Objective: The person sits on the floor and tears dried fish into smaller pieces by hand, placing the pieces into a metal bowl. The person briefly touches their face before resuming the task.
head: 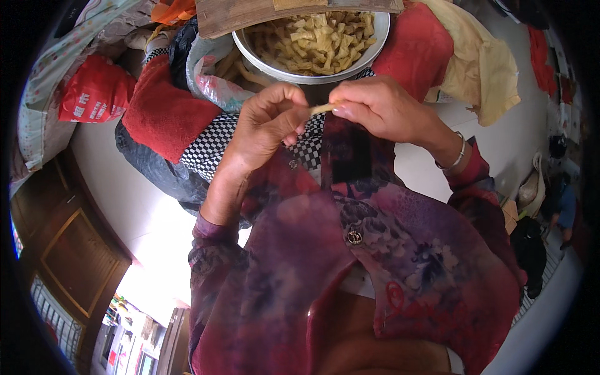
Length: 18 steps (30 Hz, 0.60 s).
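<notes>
My right hand pinches a thin, pale yellow strip between thumb and fingers; it looks like a piece of root or dried vegetable. My left hand is at the strip's other end, its thumb tip against or very close to it. The left thumb is blurred, so I cannot tell whether it grips. Just beyond my hands, a round metal basin holds many cut yellowish pieces of similar material. To its left, an open plastic bag contains longer, uncut pieces.
A wooden board lies across the basin's far rim. Red cloth covers my left knee, and more lies on the right. A red plastic bag with writing stands at left. Yellowish sacking hangs at right. A dark plastic bag sits beside my left leg.
</notes>
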Available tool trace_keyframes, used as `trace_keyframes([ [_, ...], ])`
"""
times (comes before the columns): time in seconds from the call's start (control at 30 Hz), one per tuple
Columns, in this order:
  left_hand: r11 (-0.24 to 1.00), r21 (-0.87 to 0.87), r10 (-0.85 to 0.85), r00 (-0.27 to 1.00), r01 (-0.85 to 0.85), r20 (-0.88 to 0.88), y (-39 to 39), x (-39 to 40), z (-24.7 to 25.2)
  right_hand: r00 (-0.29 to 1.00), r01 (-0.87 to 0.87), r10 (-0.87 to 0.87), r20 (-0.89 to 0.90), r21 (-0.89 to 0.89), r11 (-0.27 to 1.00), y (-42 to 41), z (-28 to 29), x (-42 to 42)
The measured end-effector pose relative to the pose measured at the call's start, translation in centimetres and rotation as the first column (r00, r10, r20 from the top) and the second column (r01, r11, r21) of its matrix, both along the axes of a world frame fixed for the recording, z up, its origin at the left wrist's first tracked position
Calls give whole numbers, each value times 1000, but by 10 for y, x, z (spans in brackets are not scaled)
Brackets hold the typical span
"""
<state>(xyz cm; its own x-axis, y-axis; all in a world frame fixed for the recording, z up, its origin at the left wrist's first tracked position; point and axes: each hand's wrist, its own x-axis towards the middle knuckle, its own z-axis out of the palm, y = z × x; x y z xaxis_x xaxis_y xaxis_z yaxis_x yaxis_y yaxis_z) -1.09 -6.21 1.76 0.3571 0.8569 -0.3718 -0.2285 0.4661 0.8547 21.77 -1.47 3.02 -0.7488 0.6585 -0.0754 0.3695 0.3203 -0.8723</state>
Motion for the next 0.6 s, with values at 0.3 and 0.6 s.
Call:
trace_keyframes([
  [0.3,764,349,20,521,543,-854,17,8,5,997,-59,77,-27,419,906,15,-14,-10],
  [0.6,713,316,-325,694,626,-642,12,-15,31,975,-221,202,92,491,843,8,3,0],
])
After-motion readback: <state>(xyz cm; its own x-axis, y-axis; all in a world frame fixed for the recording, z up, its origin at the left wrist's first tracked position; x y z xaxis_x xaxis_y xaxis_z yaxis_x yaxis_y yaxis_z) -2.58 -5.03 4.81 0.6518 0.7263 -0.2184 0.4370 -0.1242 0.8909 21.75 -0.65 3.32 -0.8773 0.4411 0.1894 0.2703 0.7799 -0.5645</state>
